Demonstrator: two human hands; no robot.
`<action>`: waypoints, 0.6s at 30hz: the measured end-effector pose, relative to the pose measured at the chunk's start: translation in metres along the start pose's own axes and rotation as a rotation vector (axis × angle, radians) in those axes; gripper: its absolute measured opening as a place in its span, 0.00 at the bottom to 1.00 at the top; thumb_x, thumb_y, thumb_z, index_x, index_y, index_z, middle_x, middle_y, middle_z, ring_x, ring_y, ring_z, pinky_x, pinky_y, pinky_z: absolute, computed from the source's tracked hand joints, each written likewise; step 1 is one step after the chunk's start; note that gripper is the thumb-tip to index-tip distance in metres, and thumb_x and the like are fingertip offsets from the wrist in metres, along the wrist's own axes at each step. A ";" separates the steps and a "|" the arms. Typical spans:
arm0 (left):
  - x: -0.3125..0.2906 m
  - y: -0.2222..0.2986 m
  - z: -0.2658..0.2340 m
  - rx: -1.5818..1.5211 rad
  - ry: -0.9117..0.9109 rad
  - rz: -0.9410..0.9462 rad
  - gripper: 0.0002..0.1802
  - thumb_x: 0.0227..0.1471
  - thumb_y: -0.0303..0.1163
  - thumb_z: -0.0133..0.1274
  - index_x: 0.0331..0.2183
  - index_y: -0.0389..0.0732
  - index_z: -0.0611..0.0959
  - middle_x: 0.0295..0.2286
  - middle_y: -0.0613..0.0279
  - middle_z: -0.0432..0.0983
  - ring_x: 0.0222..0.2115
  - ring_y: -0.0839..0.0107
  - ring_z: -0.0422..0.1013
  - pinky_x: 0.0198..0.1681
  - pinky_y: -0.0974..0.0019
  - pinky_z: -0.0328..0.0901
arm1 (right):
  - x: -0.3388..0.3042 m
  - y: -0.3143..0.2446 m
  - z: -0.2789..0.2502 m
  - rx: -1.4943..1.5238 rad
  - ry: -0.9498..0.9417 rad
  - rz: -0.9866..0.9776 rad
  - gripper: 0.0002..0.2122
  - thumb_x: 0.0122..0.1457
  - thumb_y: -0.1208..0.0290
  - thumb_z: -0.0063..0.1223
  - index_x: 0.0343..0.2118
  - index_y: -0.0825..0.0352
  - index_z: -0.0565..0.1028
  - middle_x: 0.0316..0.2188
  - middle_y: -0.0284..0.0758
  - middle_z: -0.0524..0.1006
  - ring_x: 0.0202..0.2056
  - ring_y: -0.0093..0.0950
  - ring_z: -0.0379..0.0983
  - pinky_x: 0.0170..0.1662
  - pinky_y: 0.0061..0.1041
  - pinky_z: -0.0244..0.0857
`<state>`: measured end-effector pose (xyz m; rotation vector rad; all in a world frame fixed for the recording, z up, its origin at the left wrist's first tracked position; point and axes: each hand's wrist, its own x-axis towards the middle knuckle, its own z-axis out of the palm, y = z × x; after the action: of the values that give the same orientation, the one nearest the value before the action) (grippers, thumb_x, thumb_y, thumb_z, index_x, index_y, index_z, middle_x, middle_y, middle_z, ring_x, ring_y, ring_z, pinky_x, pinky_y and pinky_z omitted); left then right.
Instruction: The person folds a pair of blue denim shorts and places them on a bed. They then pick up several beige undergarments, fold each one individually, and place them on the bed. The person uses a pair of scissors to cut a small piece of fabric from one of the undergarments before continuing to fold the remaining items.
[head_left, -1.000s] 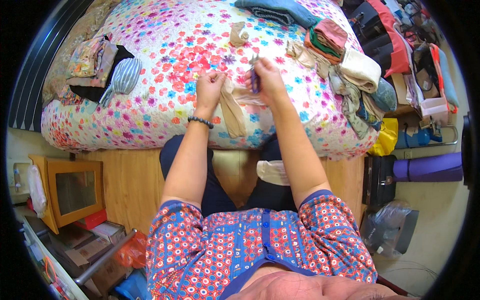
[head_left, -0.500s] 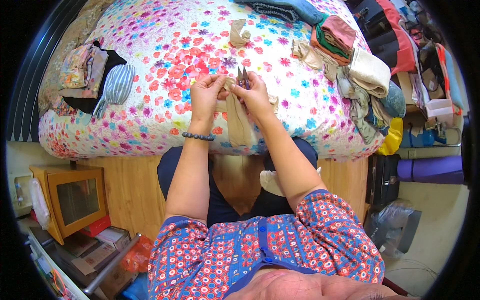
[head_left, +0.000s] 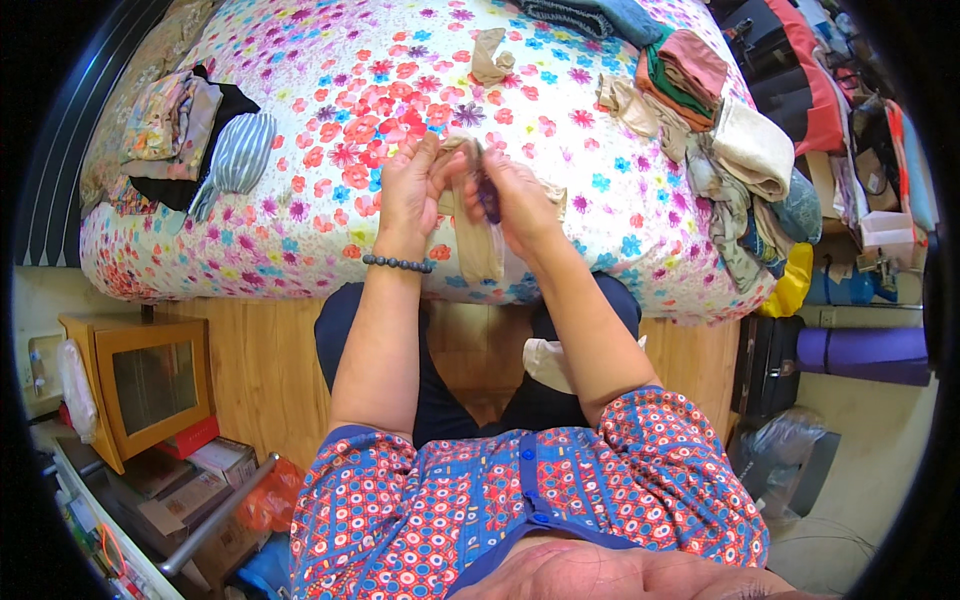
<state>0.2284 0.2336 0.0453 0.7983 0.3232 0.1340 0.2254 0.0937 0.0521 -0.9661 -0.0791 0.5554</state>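
Note:
Above the near edge of the bed, my left hand [head_left: 410, 195] has its fingers curled at the top of a long beige cloth strip [head_left: 480, 250]. The strip hangs down between my hands against the bedspread. My right hand [head_left: 524, 200] is closed around small dark-purple scissors [head_left: 489, 200], close beside the strip. Motion smears the blades and the fingertips, so whether the blades touch the cloth cannot be made out. Another beige bit of cloth [head_left: 554, 198] shows just right of my right hand. A beige scrap [head_left: 491, 58] lies farther up the bed.
Folded clothes [head_left: 165, 125] and a striped bundle [head_left: 242, 155] lie on the bed's left. More clothes [head_left: 690, 70] and a cream towel [head_left: 752, 145] are heaped on the right. Whitish cloth [head_left: 547, 362] rests on my lap. A wooden cabinet [head_left: 150, 385] stands at lower left.
The scissors have tipped from blades pointing away to a blurred position nearer the strip. My left fingers have spread slightly at the cloth's top. The whole view has shifted a little.

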 end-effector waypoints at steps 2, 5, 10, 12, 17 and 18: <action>-0.007 0.003 0.006 0.041 -0.048 -0.041 0.12 0.55 0.33 0.49 0.33 0.33 0.73 0.28 0.50 0.76 0.24 0.72 0.74 0.21 0.77 0.69 | -0.001 0.006 0.002 0.120 -0.089 0.153 0.16 0.64 0.59 0.35 0.32 0.67 0.72 0.21 0.29 0.70 0.22 0.20 0.67 0.25 0.18 0.61; -0.008 0.001 0.008 0.104 -0.095 -0.068 0.13 0.55 0.37 0.50 0.30 0.35 0.73 0.24 0.54 0.76 0.13 0.82 0.65 0.13 0.80 0.61 | 0.000 0.008 0.003 0.256 -0.150 0.308 0.16 0.64 0.60 0.34 0.33 0.68 0.70 0.21 0.30 0.68 0.21 0.22 0.65 0.25 0.19 0.60; -0.002 -0.005 -0.002 0.184 -0.183 -0.086 0.13 0.55 0.38 0.49 0.29 0.37 0.73 0.27 0.50 0.77 0.14 0.82 0.65 0.13 0.78 0.61 | 0.009 0.013 -0.011 0.403 -0.251 0.329 0.16 0.64 0.60 0.33 0.33 0.67 0.69 0.22 0.30 0.68 0.20 0.21 0.63 0.23 0.18 0.57; -0.003 -0.007 -0.002 0.193 -0.177 -0.100 0.12 0.55 0.37 0.48 0.28 0.37 0.73 0.25 0.55 0.77 0.13 0.82 0.64 0.14 0.79 0.62 | 0.011 0.011 -0.013 0.426 -0.228 0.352 0.16 0.64 0.60 0.33 0.32 0.67 0.69 0.22 0.30 0.68 0.19 0.20 0.62 0.22 0.18 0.56; -0.009 -0.008 0.004 0.169 -0.147 -0.103 0.12 0.56 0.36 0.48 0.27 0.38 0.74 0.23 0.59 0.76 0.13 0.83 0.65 0.15 0.80 0.62 | 0.012 0.004 -0.009 0.455 -0.149 0.377 0.15 0.64 0.60 0.33 0.28 0.65 0.67 0.19 0.28 0.67 0.16 0.17 0.60 0.17 0.14 0.52; -0.009 -0.010 0.002 0.156 -0.160 -0.092 0.12 0.56 0.36 0.48 0.27 0.38 0.74 0.22 0.60 0.76 0.14 0.83 0.65 0.15 0.80 0.63 | 0.011 0.004 -0.010 0.451 -0.162 0.371 0.15 0.64 0.59 0.33 0.28 0.64 0.67 0.19 0.28 0.67 0.15 0.16 0.60 0.17 0.14 0.52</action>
<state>0.2210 0.2231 0.0417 0.9406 0.2201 -0.0424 0.2363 0.0932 0.0416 -0.4936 0.0812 0.9473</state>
